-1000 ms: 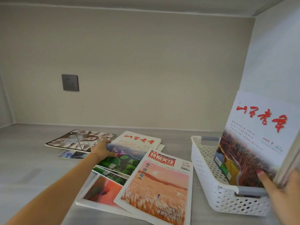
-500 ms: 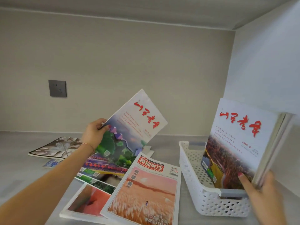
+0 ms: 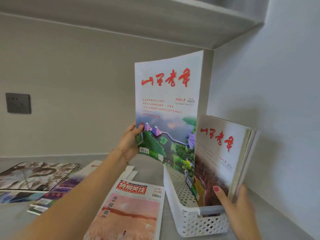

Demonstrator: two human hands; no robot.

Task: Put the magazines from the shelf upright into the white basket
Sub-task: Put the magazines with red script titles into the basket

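Magazine [image 3: 166, 108]: white cover, red title, upright over the basket's [image 3: 195, 224] left wall.
Left hand [image 3: 129, 142]: fingers pinching its left edge.
Right hand [image 3: 240, 212]: fingers clasping the standing stack [image 3: 223, 158].

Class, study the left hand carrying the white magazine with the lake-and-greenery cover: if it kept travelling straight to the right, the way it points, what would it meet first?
Most likely the upright stack of magazines in the white perforated plastic basket; the carried magazine in the left hand already overlaps it, though depth is unclear.

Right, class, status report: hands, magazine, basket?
Left hand holds magazine upright over basket. Right hand steadies stack inside. Nothing blocking.
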